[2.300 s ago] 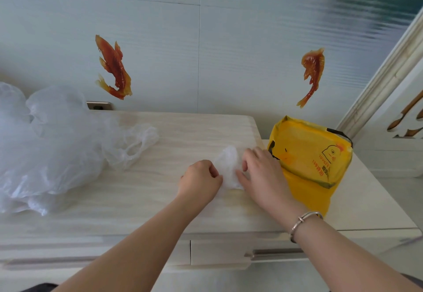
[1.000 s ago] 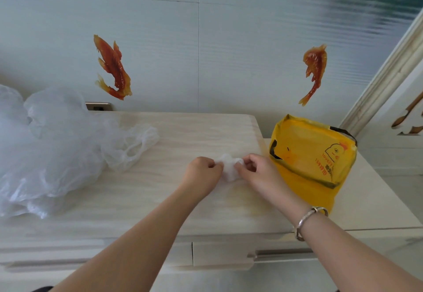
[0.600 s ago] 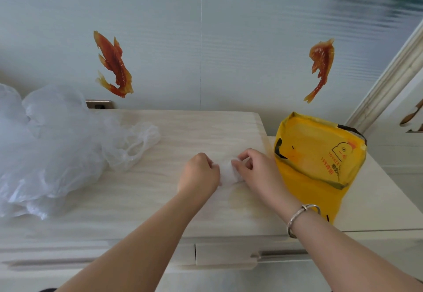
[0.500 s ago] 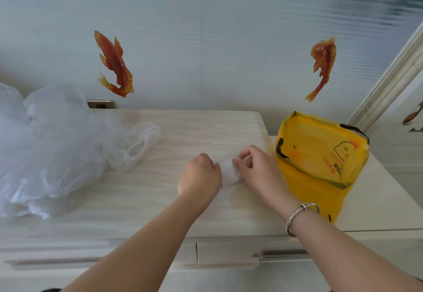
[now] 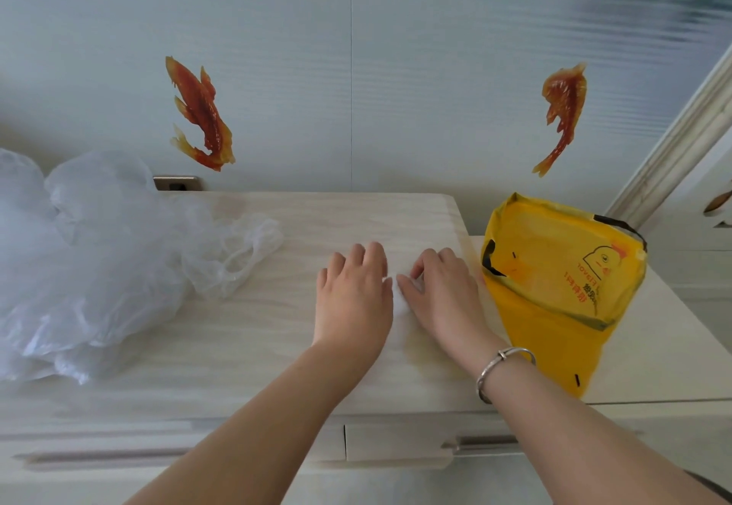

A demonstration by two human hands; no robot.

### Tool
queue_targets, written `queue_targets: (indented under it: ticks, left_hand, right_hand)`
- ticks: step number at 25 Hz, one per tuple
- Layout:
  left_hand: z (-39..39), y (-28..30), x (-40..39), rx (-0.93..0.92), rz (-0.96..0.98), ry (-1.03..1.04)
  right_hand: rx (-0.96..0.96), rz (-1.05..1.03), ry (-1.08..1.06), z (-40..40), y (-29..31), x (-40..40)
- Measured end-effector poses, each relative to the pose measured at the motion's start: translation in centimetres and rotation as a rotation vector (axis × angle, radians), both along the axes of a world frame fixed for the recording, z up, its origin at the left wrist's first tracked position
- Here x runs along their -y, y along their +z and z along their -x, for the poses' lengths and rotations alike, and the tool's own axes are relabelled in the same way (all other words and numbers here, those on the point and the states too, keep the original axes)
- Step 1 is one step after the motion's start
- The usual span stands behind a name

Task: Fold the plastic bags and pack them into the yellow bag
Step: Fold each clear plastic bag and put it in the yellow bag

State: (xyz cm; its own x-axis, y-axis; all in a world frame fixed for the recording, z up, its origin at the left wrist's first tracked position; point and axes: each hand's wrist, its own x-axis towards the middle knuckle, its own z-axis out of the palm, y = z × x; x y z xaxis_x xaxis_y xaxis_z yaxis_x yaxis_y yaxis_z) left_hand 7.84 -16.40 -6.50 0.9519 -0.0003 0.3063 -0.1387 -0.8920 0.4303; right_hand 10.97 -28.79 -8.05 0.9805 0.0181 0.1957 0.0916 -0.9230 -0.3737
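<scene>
nearest the camera, both forearms reach over the pale wooden table [image 5: 245,346], a silver bracelet [image 5: 500,370] on the right wrist. left hand [image 5: 353,298] lies flat, fingers straight, pressing on a small folded plastic bag [image 5: 400,300] that shows only as a white sliver between the hands. right hand [image 5: 443,294] has its fingers bent onto the same bag, its grip closed on it. just beside the right hand stands the open yellow bag [image 5: 554,290]. far left, a heap of loose clear plastic bags [image 5: 99,259]. behind, two fish stickers [image 5: 200,114] on the wall.
</scene>
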Motion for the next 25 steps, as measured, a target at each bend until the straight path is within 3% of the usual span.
queue_targets:
  ticks: [4,9,13,15,18,20,22,25]
  left_hand:
    - [-0.1,-1.1,-0.4,-0.177,0.005,-0.042]
    - [-0.5,-0.8,-0.7,-0.361,0.137,-0.026]
    - [-0.6,0.3,-0.3,-0.451,0.254,0.008]
    - [-0.8,1.6,0.3,-0.458,0.525,0.117]
    - [-0.8,3.7,1.4,-0.594,1.128,0.176]
    - [-0.5,4.2,2.4,-0.675,1.306,0.115]
    - [-0.7,4.2,3.4,-0.587,1.324,0.131]
    - [-1.5,3.9,4.7,-0.441,1.15,0.187]
  right_hand:
    - [-0.114,0.011,-0.013,-0.1,1.0,-0.1]
    - [-0.463,-0.281,-0.021,-0.4,3.4,0.3]
    - [-0.409,-0.491,-0.065,0.1,4.3,1.1]
    - [-0.354,-0.643,-0.092,0.5,5.1,1.8]
    - [-0.279,-0.828,-0.105,1.6,6.4,3.4]
    - [-0.273,-0.882,-0.088,2.4,7.1,4.6]
    - [-0.275,-0.877,-0.059,2.9,7.4,5.9]
    - [-0.283,-0.838,0.017,3.3,7.9,7.9]
